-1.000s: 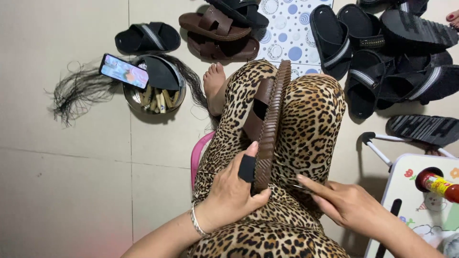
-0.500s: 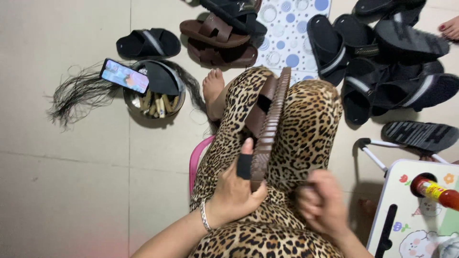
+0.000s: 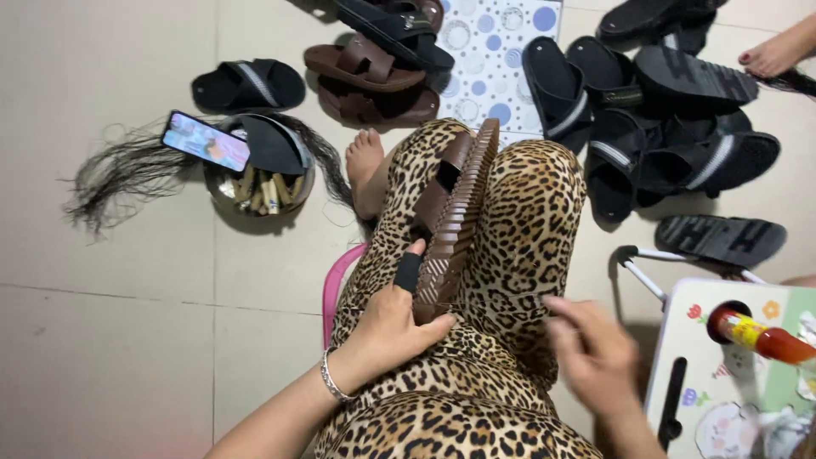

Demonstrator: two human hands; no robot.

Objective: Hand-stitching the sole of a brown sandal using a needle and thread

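Observation:
My left hand [image 3: 393, 327] grips the heel end of a brown sandal [image 3: 455, 217] that stands on its edge between my knees, ridged sole facing right. A black sleeve covers my left thumb [image 3: 409, 271]. My right hand [image 3: 592, 353] hovers over my right thigh, blurred, fingers loosely curled and a thin dark thread [image 3: 510, 296] runs from it toward the sandal's sole. I sit on a pink stool [image 3: 333, 285] in leopard-print trousers [image 3: 527, 212].
Black and brown sandals [image 3: 671, 127] lie over the floor ahead and right, some on a dotted mat [image 3: 493, 51]. A bowl [image 3: 259, 183] with a phone [image 3: 206, 141] and dark thread bundle [image 3: 119, 174] sits left. A small table [image 3: 722, 382] with a red bottle [image 3: 756, 334] stands at right. Another person's foot [image 3: 778, 51] shows top right.
My right hand has drawn away from the sandal, out to the right over my thigh. My left hand keeps its hold on the sandal.

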